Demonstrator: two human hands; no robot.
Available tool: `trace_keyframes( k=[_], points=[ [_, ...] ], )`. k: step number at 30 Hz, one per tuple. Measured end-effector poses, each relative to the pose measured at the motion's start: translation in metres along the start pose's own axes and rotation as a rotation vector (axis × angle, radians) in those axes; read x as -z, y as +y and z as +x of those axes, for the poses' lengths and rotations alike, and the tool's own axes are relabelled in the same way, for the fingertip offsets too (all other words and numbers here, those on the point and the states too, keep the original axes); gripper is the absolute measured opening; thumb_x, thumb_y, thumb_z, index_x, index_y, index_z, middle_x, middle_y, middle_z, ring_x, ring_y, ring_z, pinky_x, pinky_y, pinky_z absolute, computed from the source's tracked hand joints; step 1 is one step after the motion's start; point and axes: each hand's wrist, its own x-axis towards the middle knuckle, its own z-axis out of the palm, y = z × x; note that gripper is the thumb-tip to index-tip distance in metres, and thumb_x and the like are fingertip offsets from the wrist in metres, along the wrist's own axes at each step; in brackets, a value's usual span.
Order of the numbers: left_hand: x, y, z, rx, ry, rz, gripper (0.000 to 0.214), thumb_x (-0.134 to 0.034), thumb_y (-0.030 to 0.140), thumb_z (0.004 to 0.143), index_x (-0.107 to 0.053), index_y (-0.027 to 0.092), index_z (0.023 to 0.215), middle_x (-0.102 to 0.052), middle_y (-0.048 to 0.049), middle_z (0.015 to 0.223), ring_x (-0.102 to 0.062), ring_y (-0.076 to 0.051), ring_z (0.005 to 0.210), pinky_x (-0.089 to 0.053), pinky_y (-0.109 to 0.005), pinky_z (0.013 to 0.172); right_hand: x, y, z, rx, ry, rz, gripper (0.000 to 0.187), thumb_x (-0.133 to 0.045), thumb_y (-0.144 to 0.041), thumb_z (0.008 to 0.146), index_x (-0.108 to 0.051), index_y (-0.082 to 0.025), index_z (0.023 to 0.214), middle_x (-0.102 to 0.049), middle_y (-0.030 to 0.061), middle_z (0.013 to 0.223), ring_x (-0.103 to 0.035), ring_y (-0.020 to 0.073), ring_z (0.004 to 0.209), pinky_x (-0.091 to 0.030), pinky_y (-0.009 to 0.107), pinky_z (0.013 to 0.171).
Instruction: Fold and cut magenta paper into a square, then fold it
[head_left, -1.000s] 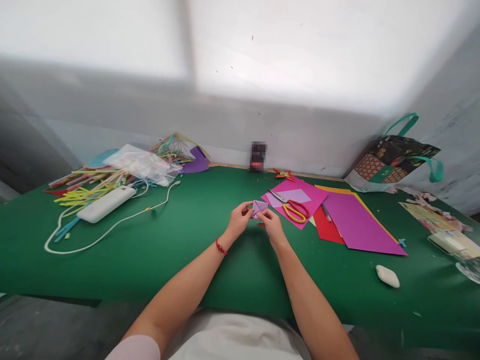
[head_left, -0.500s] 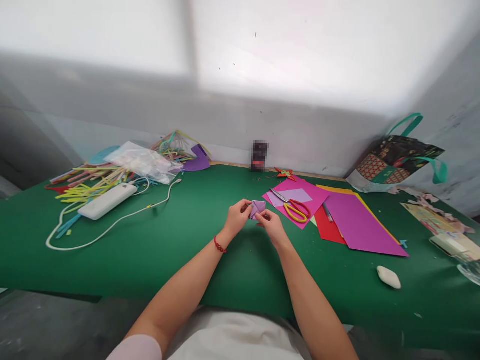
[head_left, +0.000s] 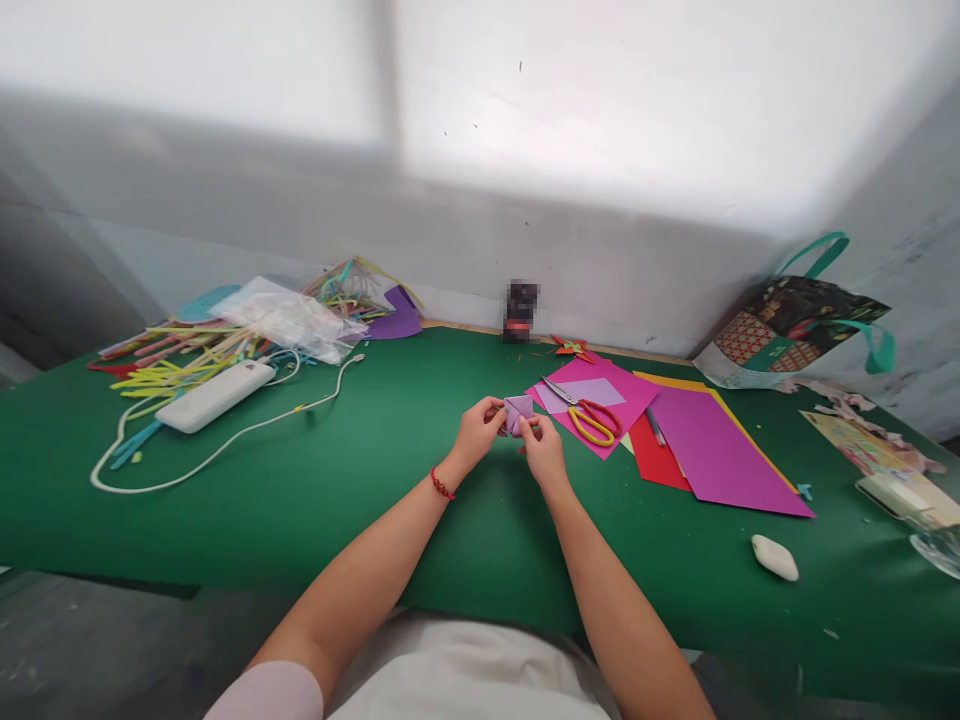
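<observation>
A small folded piece of lilac paper point(head_left: 518, 412) is held up between both hands over the middle of the green table point(head_left: 375, 460). My left hand point(head_left: 478, 432) pinches its left edge. At the lower right, my right hand point(head_left: 543, 448) is closed on the same paper, thumb on its near face. Creases cross the paper's front; its back is hidden. Just right of the hands, scissors point(head_left: 591, 418) with one red and one yellow handle lie on pink paper point(head_left: 630, 385) and a lilac sheet point(head_left: 592, 393).
Purple point(head_left: 727, 450) and red sheets point(head_left: 654, 462) lie to the right with a pen point(head_left: 655, 428). A white case point(head_left: 775, 557) sits near the front right; a patterned bag point(head_left: 787, 325) stands behind. At left are a white power bank point(head_left: 217, 395), its cable and paper strips point(head_left: 172, 375).
The lilac paper has turned slightly in my fingers, and my right thumb and fingers have shifted on it. Both hands stay in nearly the same place.
</observation>
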Motion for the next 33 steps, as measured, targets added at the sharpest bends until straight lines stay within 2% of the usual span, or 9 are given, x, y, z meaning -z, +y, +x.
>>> trace_keyframes(
  k=[4, 8, 14, 20, 33],
  points=[
    [-0.005, 0.003, -0.004, 0.058, -0.002, -0.038, 0.012, -0.058, 0.027, 0.070, -0.053, 0.016, 0.074, -0.060, 0.0023, 0.058, -0.058, -0.011, 0.053, -0.049, -0.023, 0.050, 0.001, 0.001, 0.001, -0.008, 0.022, -0.020, 0.028, -0.047, -0.048, 0.072, -0.046, -0.021, 0.065, -0.056, 0.0080, 0.092, -0.051, 0.0166, 0.067, -0.046, 0.027, 0.045],
    [-0.009, 0.003, -0.007, 0.046, -0.005, -0.033, 0.010, -0.058, 0.024, 0.070, -0.053, 0.016, 0.075, -0.062, 0.0021, 0.060, -0.061, -0.012, 0.057, -0.052, -0.024, 0.054, 0.003, 0.000, 0.002, 0.018, 0.052, -0.050, 0.024, -0.045, -0.045, 0.073, -0.044, -0.022, 0.066, -0.054, 0.0076, 0.091, -0.050, 0.0164, 0.065, -0.046, 0.028, 0.044],
    [-0.007, -0.002, -0.004, 0.089, 0.043, -0.095, 0.012, -0.059, 0.024, 0.069, -0.053, 0.016, 0.074, -0.061, 0.0025, 0.057, -0.060, -0.011, 0.055, -0.052, -0.025, 0.055, 0.004, -0.001, 0.004, 0.091, -0.024, -0.066, 0.025, -0.048, -0.044, 0.070, -0.044, -0.021, 0.060, -0.052, 0.0103, 0.098, -0.050, 0.0166, 0.066, -0.047, 0.030, 0.045],
    [-0.005, -0.006, 0.000, 0.102, 0.047, -0.130, 0.013, -0.061, 0.027, 0.069, -0.053, 0.016, 0.072, -0.061, 0.0021, 0.058, -0.060, -0.012, 0.053, -0.052, -0.025, 0.054, 0.005, 0.002, 0.006, 0.053, -0.088, -0.049, 0.027, -0.052, -0.046, 0.066, -0.046, -0.021, 0.057, -0.052, 0.0086, 0.091, -0.049, 0.0168, 0.065, -0.047, 0.030, 0.042],
    [-0.004, -0.006, 0.000, 0.076, 0.045, -0.092, 0.012, -0.059, 0.026, 0.069, -0.051, 0.017, 0.069, -0.059, 0.0031, 0.055, -0.058, -0.011, 0.051, -0.051, -0.024, 0.053, 0.005, 0.002, 0.007, 0.018, -0.093, -0.014, 0.030, -0.056, -0.048, 0.062, -0.046, -0.021, 0.056, -0.049, 0.0050, 0.081, -0.048, 0.0159, 0.064, -0.048, 0.028, 0.041]
  ],
)
